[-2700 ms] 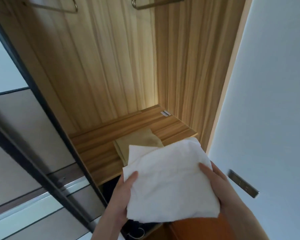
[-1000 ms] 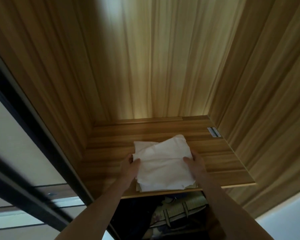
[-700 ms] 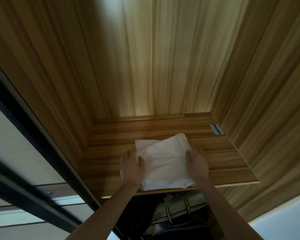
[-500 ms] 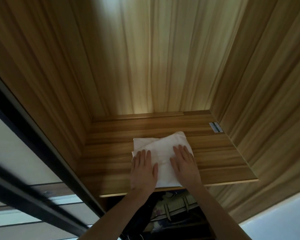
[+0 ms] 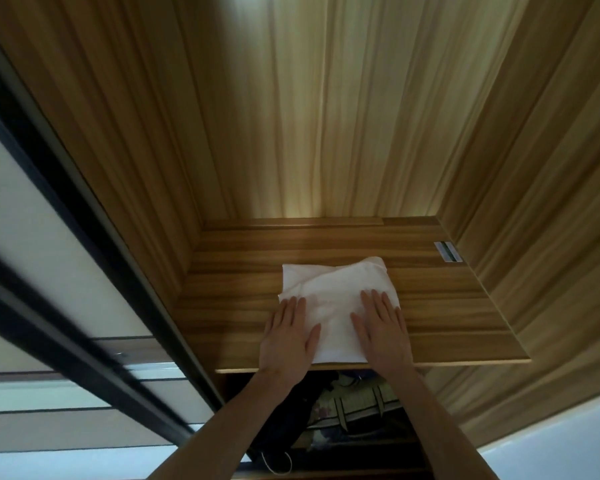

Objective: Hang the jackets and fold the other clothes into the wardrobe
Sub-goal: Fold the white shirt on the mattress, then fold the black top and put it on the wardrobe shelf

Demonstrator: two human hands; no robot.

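We see warm wood-grain panels [image 5: 326,116] filling the upper and middle frame, forming the back and side walls of a recessed compartment, with a soft glow of light low on the back panel at centre. A dark metal sliding-door frame [image 5: 84,271] runs diagonally down the left side of the frame, with pale frosted panes [image 5: 32,209] set between its bars, and a small silver sticker [image 5: 448,251] sits at the right of centre. In the lower right corner we see a plain pale wall [image 5: 568,438].
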